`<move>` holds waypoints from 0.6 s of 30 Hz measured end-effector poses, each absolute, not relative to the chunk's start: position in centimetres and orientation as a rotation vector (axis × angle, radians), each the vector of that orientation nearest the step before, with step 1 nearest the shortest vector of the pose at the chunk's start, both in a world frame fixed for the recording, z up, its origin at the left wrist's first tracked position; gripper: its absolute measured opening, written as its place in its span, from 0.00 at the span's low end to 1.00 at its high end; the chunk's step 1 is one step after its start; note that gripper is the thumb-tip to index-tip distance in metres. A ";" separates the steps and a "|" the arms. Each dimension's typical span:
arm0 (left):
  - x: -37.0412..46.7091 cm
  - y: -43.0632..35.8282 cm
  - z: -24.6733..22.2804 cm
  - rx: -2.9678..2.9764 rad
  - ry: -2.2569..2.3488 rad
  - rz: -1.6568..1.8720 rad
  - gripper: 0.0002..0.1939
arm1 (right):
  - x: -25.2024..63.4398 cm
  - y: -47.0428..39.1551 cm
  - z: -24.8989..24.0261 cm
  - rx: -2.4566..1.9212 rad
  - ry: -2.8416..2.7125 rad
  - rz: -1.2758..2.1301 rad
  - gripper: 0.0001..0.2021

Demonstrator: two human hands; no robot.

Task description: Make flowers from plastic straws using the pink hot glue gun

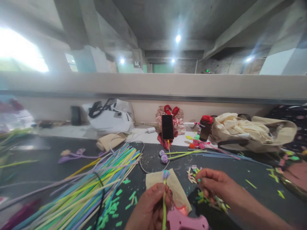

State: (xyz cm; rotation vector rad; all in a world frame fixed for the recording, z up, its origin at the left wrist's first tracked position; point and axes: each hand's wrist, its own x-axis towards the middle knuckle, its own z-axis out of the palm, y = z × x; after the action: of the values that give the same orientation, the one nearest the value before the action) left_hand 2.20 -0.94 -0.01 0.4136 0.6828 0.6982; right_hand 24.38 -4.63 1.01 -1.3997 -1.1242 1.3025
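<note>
Yellow-green stem (164, 210) cut off by bottom edge; magenta item (24, 212) blurred (identity unclear).

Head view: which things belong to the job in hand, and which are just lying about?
Likely in the work:
fuzzy yellow-green stem in the left hand
pale cut pieces by the right hand
heap of long pastel stems
pink plastic tool

Apparently lying about:
black-screened phone with red edge
white bag with black handles
dark bottle with red lid
beige fabric bag
</note>
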 end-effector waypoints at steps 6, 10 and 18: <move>2.4 -0.8 -0.9 0.494 0.574 0.670 0.10 | 19.8 -4.3 2.3 -1.390 -1.378 1.089 0.05; 2.5 -0.6 -0.7 0.489 0.491 0.711 0.12 | 17.3 -4.1 3.1 -1.481 -1.521 0.826 0.04; 2.3 -0.5 -0.8 0.477 0.492 0.821 0.11 | 15.6 -3.5 3.4 -1.401 -1.634 0.463 0.01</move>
State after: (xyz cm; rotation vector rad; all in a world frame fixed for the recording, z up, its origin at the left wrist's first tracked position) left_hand 2.30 -0.51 -0.80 0.4772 0.4916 0.8207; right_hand 15.59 -3.54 3.36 -1.4013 -1.6337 0.4629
